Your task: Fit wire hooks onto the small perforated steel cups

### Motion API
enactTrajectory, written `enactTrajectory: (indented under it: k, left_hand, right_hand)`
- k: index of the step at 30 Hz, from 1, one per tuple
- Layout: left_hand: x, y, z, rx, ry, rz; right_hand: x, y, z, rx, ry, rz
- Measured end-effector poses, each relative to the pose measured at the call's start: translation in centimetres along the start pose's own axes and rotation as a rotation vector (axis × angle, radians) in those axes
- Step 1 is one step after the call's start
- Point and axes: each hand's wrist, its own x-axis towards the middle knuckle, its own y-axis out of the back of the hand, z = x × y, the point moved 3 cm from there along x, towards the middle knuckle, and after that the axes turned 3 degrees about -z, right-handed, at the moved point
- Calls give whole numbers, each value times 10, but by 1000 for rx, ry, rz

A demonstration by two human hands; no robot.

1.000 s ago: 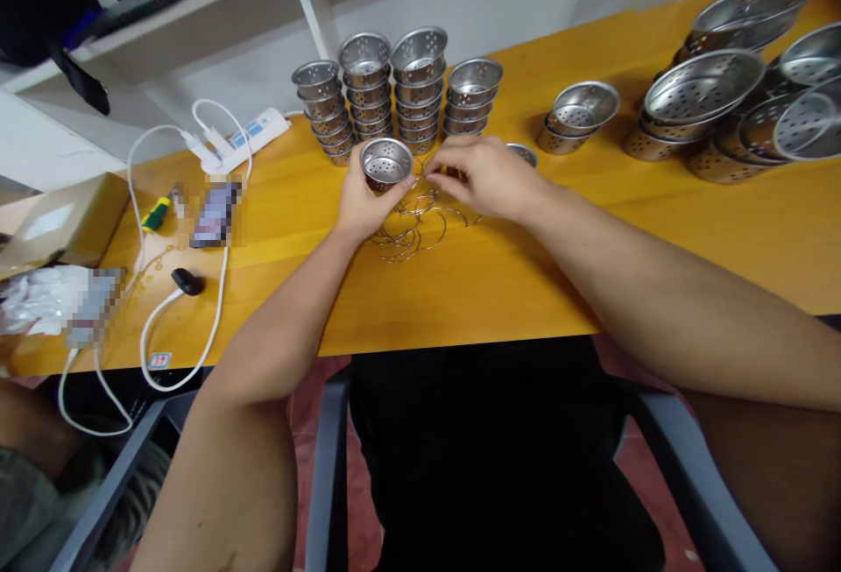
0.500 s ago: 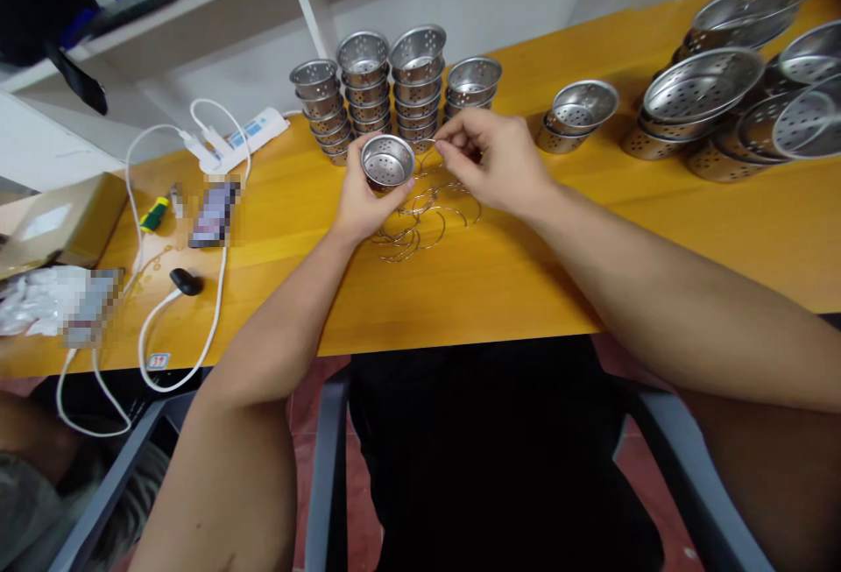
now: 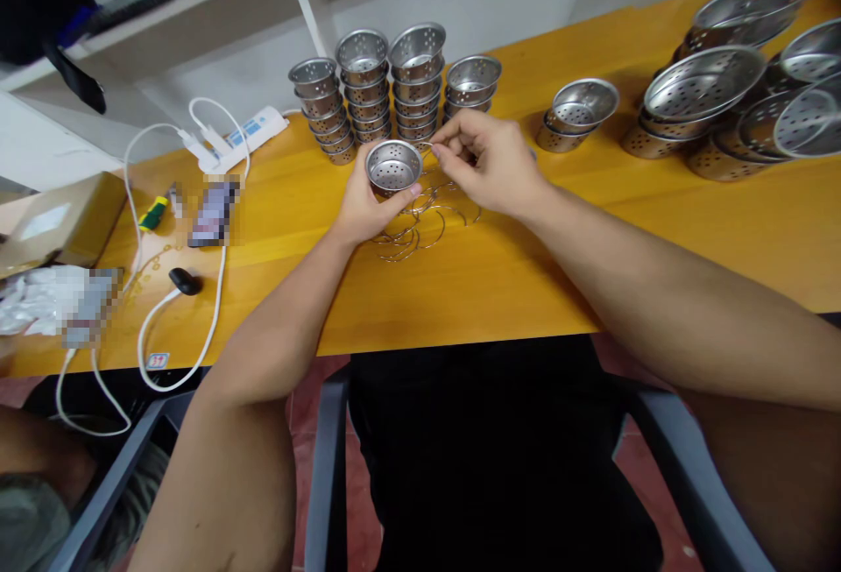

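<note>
My left hand is wrapped round a small perforated metal strainer cup, its open top tilted toward me. Between the thumb and fingers of my right hand is pinched a thin metal wire handle, one end of it close to the cup's rim. Whether the wire touches the rim, I cannot tell. Below both hands, several loose curved wire handles lie on the wooden table.
Stacks of perforated cups stand behind my hands. More cups and larger strainers are on the right. A power strip, phone, green-yellow tool, black plug and cardboard box lie left. Another person's leg shows lower left.
The cup in my left hand has moved slightly right and down, closer to the wire, and its open top faces me more. My right hand has shifted slightly left.
</note>
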Motion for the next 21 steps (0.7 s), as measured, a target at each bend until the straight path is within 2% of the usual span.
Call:
enactTrajectory:
  k: [7, 21]
  left_hand:
    - [0, 0, 2, -4, 22, -18]
    - [2, -1, 3, -16, 17, -28]
  right_hand:
    - [1, 2, 3, 25, 5, 33]
    - [0, 1, -2, 0, -20, 6]
